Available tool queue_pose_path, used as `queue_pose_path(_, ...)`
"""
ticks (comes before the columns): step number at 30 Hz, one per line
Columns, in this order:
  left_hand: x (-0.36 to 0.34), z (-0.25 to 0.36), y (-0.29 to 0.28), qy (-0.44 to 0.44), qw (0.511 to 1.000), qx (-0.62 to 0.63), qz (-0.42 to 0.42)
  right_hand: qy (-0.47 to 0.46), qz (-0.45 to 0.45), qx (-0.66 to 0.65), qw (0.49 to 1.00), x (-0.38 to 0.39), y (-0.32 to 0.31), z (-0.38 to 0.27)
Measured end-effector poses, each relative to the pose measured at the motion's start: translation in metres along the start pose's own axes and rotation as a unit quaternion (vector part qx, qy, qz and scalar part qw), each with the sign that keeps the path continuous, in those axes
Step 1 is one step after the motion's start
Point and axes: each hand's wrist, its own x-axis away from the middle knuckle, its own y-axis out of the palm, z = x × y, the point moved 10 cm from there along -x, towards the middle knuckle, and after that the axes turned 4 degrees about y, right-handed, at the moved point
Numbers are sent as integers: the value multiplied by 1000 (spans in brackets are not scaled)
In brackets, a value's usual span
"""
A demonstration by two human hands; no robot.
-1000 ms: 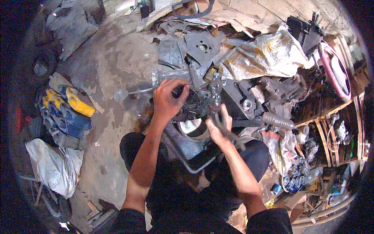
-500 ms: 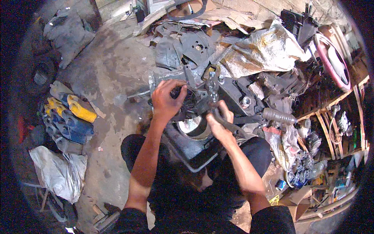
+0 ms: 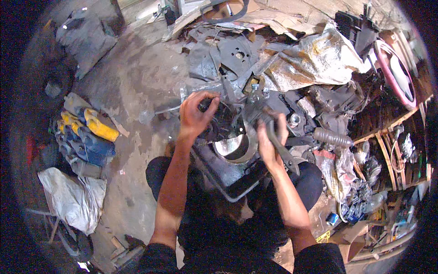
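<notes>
Between my knees sits a black housing [image 3: 216, 171] with a wide round opening [image 3: 235, 148], its inner wall bare and silvery. My left hand [image 3: 195, 114] curls, thumb toward fingers, around a dark part [image 3: 223, 118] at the housing's far side; the exact grip is partly hidden. In my right hand [image 3: 270, 139] is a dark metal wrench [image 3: 285, 155], its forked end pointing toward my right knee. The wrench's far end is smeared by motion above the housing. Just beyond it lies a clear plastic bottle [image 3: 256, 91], partly covered by the blur.
Dark metal covers [image 3: 235, 55] and a dirty whitish sack [image 3: 310, 61] lie ahead. A ribbed grey hose [image 3: 333, 137] and wooden slats [image 3: 385, 157] are at the right, below a pink-rimmed oval [image 3: 397, 75]. Blue-and-yellow bundles [image 3: 89, 132] and a pale sack [image 3: 75, 196] lie left.
My right hand has shifted right with the wrench, whose forked end now reaches nearer my right knee. My left hand keeps nearly the same place and curl. The whole view has shifted slightly.
</notes>
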Motion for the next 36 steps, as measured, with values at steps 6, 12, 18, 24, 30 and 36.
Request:
queue_pose_path(6, -1, -5, 1, 13, 999, 40, -12, -46, -181, 30, 982, 45, 40, 25)
queue_pose_path(12, -12, -24, -10, -2, 994, 105, 40, 34, -40, 4, 999, -1, 27, 2)
queue_pose_path(18, -10, -42, -10, -32, 994, 99, 39, -27, -210, 58, 976, 51, 56, 37)
queue_pose_path(24, -3, -40, -10, -69, 994, 72, 46, 8, -19, 7, 1000, -4, 20, -11)
queue_pose_path(30, 1, -39, -8, -56, 993, 91, 43, -47, -95, 20, 994, 19, 54, 9)
queue_pose_path(36, 1, -39, -17, -97, 986, 122, 63, 77, -68, 48, 994, 20, 28, 25)
